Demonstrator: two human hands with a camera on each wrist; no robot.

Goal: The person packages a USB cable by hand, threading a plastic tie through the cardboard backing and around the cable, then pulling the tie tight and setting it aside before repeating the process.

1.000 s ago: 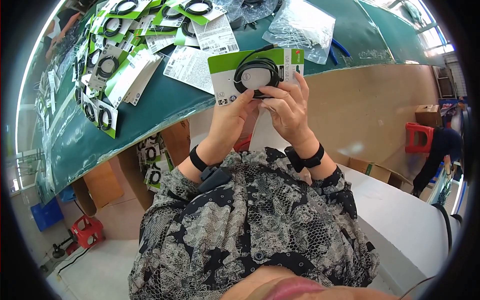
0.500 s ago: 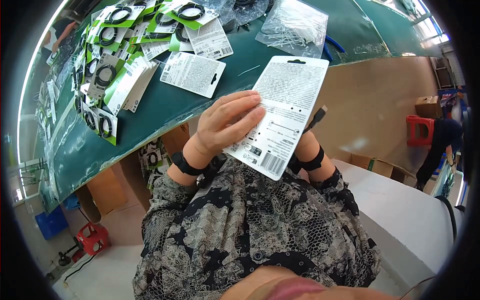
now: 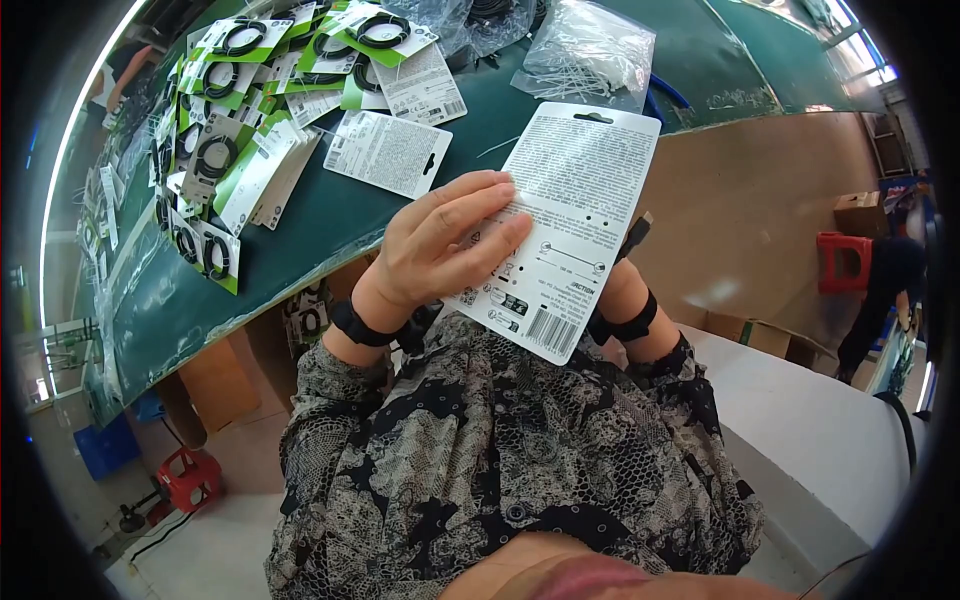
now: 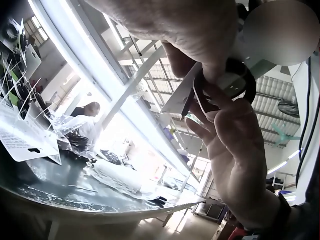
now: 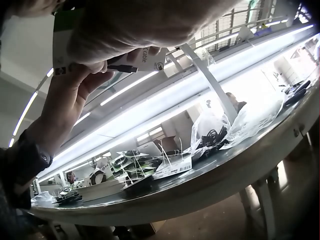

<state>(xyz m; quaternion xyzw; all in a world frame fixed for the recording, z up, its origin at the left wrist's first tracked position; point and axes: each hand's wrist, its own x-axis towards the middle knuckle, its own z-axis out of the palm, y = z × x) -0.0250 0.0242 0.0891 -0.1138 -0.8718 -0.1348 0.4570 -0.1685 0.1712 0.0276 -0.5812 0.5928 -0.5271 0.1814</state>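
A carded USB-C cable [image 3: 575, 185] is held up before the chest, its printed white back toward the head camera. My left hand [image 3: 440, 240] grips the card's left side, fingers across the back; its thumb is hidden there. Mostly behind the card is my right hand [image 3: 622, 290]. In the left wrist view, the right hand [image 4: 242, 155] has its curled fingers at the black cable coil [image 4: 247, 82]. A dark connector [image 3: 636, 236] sticks out past the card's right edge. In the right wrist view, the left hand [image 5: 65, 97] reaches the card's green-and-white front [image 5: 62, 37].
On the green table [image 3: 310, 225], several carded cables [image 3: 215, 155] lie heaped at the left. One card [image 3: 385, 155] lies back side up nearby. A clear bag of white ties [image 3: 590, 50] and a blue-handled tool [image 3: 668, 92] sit farther back. A red stool [image 3: 842, 262] stands at the right.
The carded cable has been turned from its front to its back. My left hand has come over the back, while the right hand has gone behind it. Since half a second ago, only slight tilting shows.
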